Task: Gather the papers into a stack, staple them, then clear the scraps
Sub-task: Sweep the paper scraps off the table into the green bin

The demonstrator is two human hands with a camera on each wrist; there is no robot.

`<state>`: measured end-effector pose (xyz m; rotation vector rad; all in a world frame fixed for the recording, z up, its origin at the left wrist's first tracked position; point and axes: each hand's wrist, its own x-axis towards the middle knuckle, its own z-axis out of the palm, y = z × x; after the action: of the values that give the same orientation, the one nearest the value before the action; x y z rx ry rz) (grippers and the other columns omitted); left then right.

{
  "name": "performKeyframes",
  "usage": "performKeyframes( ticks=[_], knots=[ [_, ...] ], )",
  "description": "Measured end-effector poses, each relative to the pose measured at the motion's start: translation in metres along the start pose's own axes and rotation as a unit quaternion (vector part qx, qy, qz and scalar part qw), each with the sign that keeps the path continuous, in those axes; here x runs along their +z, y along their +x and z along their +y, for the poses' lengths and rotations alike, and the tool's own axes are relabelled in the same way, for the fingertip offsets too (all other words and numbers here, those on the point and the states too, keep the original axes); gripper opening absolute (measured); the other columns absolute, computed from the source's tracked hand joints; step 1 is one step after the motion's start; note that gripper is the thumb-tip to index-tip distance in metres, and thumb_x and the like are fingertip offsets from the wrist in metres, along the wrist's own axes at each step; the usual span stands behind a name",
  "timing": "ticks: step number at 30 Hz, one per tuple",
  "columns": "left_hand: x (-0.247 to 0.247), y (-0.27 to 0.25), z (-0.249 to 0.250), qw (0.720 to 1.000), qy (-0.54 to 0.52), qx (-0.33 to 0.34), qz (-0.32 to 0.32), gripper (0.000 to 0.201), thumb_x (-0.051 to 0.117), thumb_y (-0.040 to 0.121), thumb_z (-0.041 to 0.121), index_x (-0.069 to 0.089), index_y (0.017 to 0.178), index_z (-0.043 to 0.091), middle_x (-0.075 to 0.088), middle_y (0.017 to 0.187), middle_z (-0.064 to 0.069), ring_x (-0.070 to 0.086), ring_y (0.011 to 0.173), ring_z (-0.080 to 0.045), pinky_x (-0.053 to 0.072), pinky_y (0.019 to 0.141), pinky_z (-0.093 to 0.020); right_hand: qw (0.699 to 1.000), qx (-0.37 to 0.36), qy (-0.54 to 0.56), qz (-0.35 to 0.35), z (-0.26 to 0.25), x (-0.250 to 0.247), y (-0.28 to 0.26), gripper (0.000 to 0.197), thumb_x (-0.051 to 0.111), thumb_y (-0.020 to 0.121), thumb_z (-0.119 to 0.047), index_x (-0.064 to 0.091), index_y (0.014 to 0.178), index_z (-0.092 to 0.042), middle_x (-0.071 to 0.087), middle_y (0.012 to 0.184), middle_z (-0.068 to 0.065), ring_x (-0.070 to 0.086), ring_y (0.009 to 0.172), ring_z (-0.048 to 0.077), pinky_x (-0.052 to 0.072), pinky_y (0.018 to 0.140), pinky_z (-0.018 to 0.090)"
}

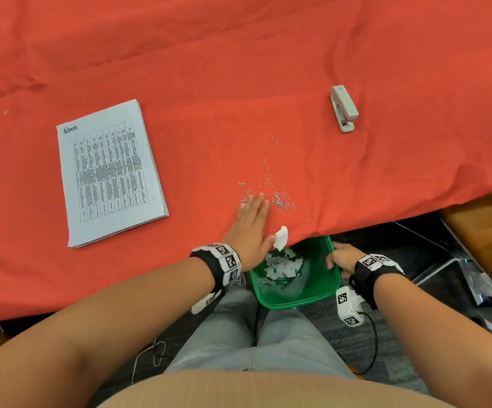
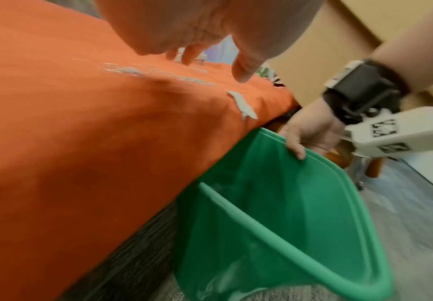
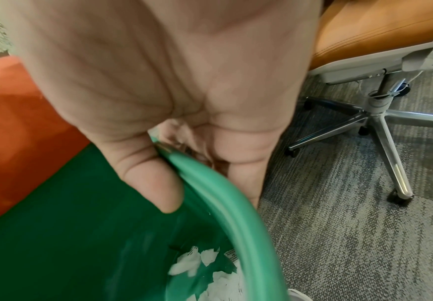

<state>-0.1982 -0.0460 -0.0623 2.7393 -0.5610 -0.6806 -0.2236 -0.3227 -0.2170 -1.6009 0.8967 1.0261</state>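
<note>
Holding the green bin (image 1: 312, 293) by its rim under the desk (image 1: 239, 69) edge with my right hand (image 1: 342, 259), I lay my flat, empty left hand (image 1: 250, 228) behind the loose staples (image 1: 268, 192) and paper scrap (image 1: 281, 237), while the stapled papers (image 1: 110, 173) lie well left.

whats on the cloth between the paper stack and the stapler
In the head view, mostly bare red cloth separates the paper stack from the stapler; the loose staples lie nearer the table edge, below that line.

A matt, creased red cloth table cover (image 1: 268, 69); a smooth, faintly glossy green plastic bin (image 1: 321, 287) holding torn white paper scraps (image 1: 281, 265); thin loose staples (image 1: 277, 198), probably metal; grey matt stapler (image 1: 344, 108).
</note>
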Motion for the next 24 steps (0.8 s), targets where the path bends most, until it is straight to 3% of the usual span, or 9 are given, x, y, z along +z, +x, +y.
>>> performKeyframes(
  ticks=[2,4,6,10,14,16,18,21,24],
  knots=[
    [-0.001,0.005,-0.008,0.999,0.006,-0.044,-0.015,0.08,0.034,0.096,0.05,-0.008,0.151,0.009,-0.019,0.158,-0.009,-0.019,0.146,-0.024,-0.004,0.121,-0.041,1.0,0.004,0.011,-0.001,-0.001,0.002,-0.003,0.067,0.045,0.046,0.01,0.067,0.1,-0.023,0.065,0.097,0.026,0.065,0.093,0.051,0.049,0.078,0.071],
    [0.004,0.004,-0.007,0.998,0.026,-0.037,-0.039,0.083,0.031,0.096,0.053,-0.012,0.15,0.007,-0.024,0.156,-0.012,-0.021,0.145,-0.026,-0.004,0.12,-0.042,1.0,0.007,0.007,-0.002,0.001,0.002,-0.001,0.072,0.046,0.045,0.01,0.066,0.106,-0.022,0.065,0.099,0.027,0.064,0.093,0.054,0.048,0.077,0.073],
    [0.012,-0.002,0.001,0.996,0.055,0.012,-0.064,0.084,0.031,0.096,0.054,-0.015,0.15,0.008,-0.028,0.154,-0.012,-0.023,0.143,-0.026,-0.003,0.12,-0.042,1.0,0.007,-0.004,-0.006,0.005,0.0,0.007,0.079,0.048,0.044,0.009,0.064,0.115,-0.022,0.065,0.104,0.027,0.063,0.096,0.056,0.047,0.077,0.074],
    [0.029,-0.014,0.018,0.978,0.091,0.141,-0.12,0.081,0.033,0.097,0.05,-0.009,0.151,0.008,-0.023,0.156,-0.011,-0.018,0.145,-0.025,-0.001,0.121,-0.042,1.0,0.01,-0.009,-0.006,0.002,0.0,0.005,0.064,0.048,0.045,0.009,0.067,0.096,-0.025,0.065,0.105,0.029,0.064,0.097,0.054,0.048,0.078,0.073],
    [0.026,-0.015,0.022,0.965,0.088,0.218,-0.114,0.067,0.032,0.101,0.039,-0.001,0.152,0.011,-0.012,0.16,-0.005,-0.013,0.147,-0.02,-0.002,0.121,-0.037,1.0,0.005,-0.008,-0.002,0.002,-0.002,0.004,0.066,0.047,0.045,0.01,0.069,0.099,-0.021,0.068,0.099,0.03,0.064,0.095,0.055,0.046,0.079,0.074],
    [0.01,-0.007,0.016,0.981,0.05,0.172,-0.078,0.067,0.031,0.1,0.04,-0.004,0.152,0.017,-0.013,0.159,0.0,-0.015,0.145,-0.016,-0.003,0.12,-0.036,1.0,0.009,-0.012,-0.001,0.003,-0.004,0.006,0.071,0.048,0.045,0.009,0.067,0.107,-0.022,0.067,0.098,0.029,0.062,0.096,0.058,0.045,0.077,0.076],
    [-0.007,0.006,0.003,0.997,0.011,0.075,-0.033,0.07,0.031,0.099,0.044,-0.008,0.151,0.019,-0.016,0.158,0.001,-0.018,0.143,-0.015,-0.001,0.12,-0.037,1.0,0.011,-0.016,0.0,0.004,-0.004,0.007,0.072,0.048,0.045,0.008,0.066,0.105,-0.025,0.067,0.096,0.027,0.063,0.094,0.058,0.045,0.076,0.076],
    [-0.021,0.029,-0.024,0.998,-0.01,-0.058,0.01,0.076,0.028,0.098,0.049,-0.011,0.151,0.011,-0.019,0.158,-0.007,-0.019,0.145,-0.022,-0.005,0.119,-0.037,1.0,0.009,-0.009,0.003,0.0,-0.002,0.001,0.07,0.047,0.045,0.008,0.067,0.104,-0.024,0.067,0.097,0.029,0.066,0.088,0.053,0.045,0.077,0.076],
    [-0.02,0.04,-0.037,0.996,-0.017,-0.091,-0.008,0.08,0.025,0.097,0.054,-0.012,0.15,0.007,-0.02,0.158,-0.012,-0.019,0.145,-0.025,-0.008,0.118,-0.037,1.0,0.007,-0.004,0.004,0.001,-0.001,0.001,0.066,0.047,0.045,0.009,0.068,0.096,-0.026,0.067,0.103,0.031,0.062,0.096,0.057,0.046,0.077,0.075]
  ],
)
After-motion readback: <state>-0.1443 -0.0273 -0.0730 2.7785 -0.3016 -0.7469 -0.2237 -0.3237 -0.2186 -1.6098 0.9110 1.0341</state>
